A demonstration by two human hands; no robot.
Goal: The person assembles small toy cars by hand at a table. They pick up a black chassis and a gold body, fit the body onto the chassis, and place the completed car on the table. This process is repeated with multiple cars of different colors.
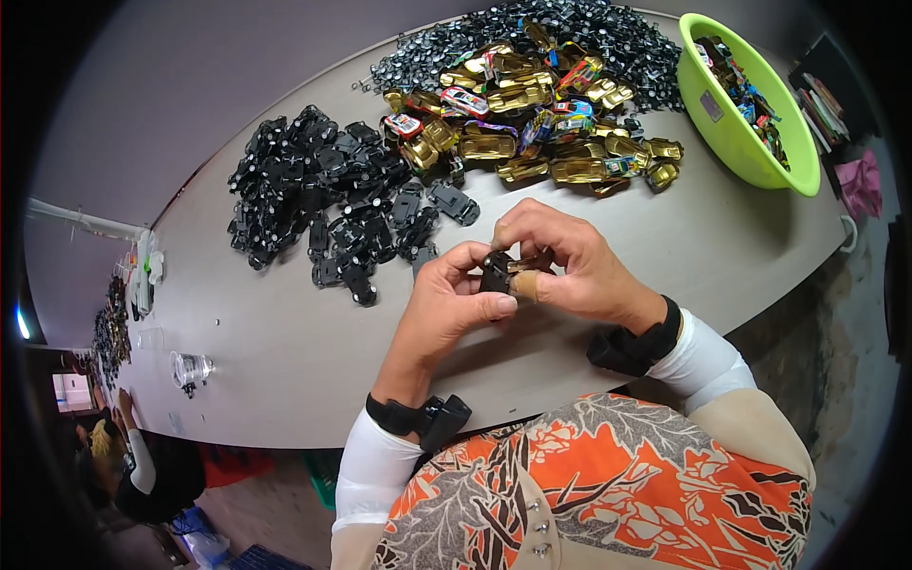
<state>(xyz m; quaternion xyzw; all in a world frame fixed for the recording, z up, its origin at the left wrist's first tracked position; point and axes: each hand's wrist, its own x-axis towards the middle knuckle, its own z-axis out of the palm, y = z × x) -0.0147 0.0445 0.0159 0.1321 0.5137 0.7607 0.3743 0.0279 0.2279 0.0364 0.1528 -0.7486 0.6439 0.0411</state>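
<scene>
Over the near middle of the table, my two hands meet around a small toy car. My left hand (445, 299) pinches its black chassis (495, 274) between thumb and fingers. My right hand (591, 266) closes on the same toy car from the other side, where a bit of shiny gold-brown body shell shows between the fingers. A tan bandage wraps my right thumb. Most of the shell is hidden by my fingers. Just beyond my left hand lies a heap of black toy car chassis (304, 185). Gold and printed toy car shells (518, 95) are piled beyond my right hand.
Many small wheel sets (617, 47) spread along the table's far edge. A lime-green basin (807, 171) of colourful toy cars stands at the right. A clear plastic cup (193, 369) sits at left. Another person (142, 465) works at the table's far left end.
</scene>
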